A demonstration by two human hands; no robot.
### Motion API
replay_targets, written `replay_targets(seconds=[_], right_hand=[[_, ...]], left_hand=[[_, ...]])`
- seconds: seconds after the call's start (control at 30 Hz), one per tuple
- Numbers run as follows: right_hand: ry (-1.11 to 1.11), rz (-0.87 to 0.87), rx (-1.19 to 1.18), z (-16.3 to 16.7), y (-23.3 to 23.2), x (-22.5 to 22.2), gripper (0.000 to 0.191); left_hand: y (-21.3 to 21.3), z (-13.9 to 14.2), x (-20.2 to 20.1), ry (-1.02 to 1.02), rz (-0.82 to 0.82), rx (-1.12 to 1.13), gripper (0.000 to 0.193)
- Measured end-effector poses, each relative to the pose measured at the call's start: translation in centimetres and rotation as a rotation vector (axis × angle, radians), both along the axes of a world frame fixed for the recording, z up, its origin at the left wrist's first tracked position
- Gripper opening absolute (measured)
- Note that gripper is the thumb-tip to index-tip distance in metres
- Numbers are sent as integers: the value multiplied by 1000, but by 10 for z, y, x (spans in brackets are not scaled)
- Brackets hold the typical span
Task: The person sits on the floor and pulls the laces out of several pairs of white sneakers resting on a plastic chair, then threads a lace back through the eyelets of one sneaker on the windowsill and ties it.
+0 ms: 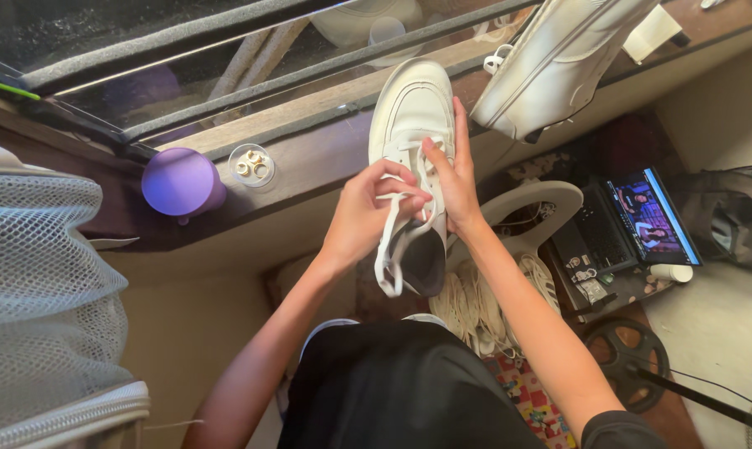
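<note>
White sneaker [409, 116], toe-up, half-laced

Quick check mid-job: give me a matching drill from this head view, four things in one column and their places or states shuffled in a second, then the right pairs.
Things:
1. white sneaker
2. purple cup
3. laptop
4. white lace

Places or states:
A. open on the floor to the right, screen lit
B. toe resting on the window ledge, steadied by the right hand
C. upside down on the ledge to the left
D. pinched by the left hand, loose end hanging down

Pairs: 1-B, 2-C, 3-A, 4-D
</note>
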State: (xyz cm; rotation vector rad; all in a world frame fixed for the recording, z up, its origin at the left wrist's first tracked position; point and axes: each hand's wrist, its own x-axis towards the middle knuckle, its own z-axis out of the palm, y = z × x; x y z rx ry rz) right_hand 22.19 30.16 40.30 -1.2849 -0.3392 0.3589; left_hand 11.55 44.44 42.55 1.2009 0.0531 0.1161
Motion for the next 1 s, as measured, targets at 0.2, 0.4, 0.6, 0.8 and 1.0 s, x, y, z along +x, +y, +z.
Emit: replay_targets(seconds=[0.2, 0.4, 0.6, 0.8, 1.0], right_hand=[[27, 1, 21, 2, 1, -1, 78], [49, 1, 36, 3, 2, -2, 78], [47, 3, 50, 2, 1, -3, 78], [10, -8, 34, -6, 0, 0, 76], [-149, -18, -19, -15, -2, 6, 73]], left_hand=[[4, 0, 19, 38, 441, 226, 22], [-3, 0, 23, -24, 563, 562, 24], [-2, -2, 24, -150, 571, 741, 36], [-10, -4, 26, -171, 560, 914, 41], [-19, 1, 22, -192, 511, 1049, 31]])
